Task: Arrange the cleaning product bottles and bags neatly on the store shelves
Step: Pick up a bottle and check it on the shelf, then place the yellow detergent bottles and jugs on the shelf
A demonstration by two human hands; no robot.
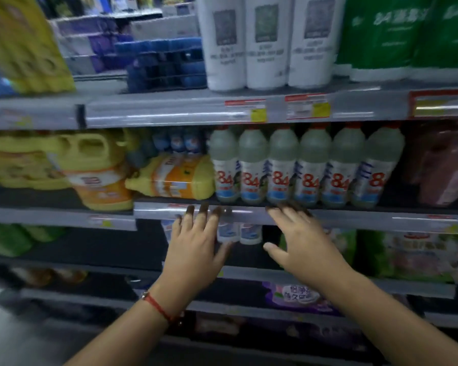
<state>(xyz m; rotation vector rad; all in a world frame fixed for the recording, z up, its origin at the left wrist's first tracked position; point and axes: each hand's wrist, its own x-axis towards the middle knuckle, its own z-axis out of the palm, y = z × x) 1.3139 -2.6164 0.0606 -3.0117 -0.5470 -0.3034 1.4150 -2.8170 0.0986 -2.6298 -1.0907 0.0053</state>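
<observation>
Standing upright in a tight front row on the middle shelf (pixel 328 213) are six pale green "84" bottles (pixel 286 167) with red caps, their labels facing out. Just left of that row a yellow bottle with an orange label (pixel 175 178) lies on its side, its neck pointing left and its base touching the first "84" bottle. Further left a yellow jug with a handle (pixel 95 167) stands upright at the edge of the neighbouring shelf section.

Below the row, both hands reach toward the shelf's front rail. The left hand (pixel 193 247) has a spread grip, fingers straight and apart, fingertips at the rail under the lying yellow bottle, holding nothing. The right hand (pixel 302 244) also has a spread grip, fingers extended, its tips at the shelf lip beneath the middle "84" bottles, holding nothing. A red string bracelet (pixel 158 306) circles the left wrist.

On the shelf above stand three tall white bottles (pixel 265 43) side by side, with green bags (pixel 407 35) to their right. Beneath the hands, small white bottles (pixel 238 233) sit on the lower shelf, with flowery packets (pixel 413 254) to the right.
</observation>
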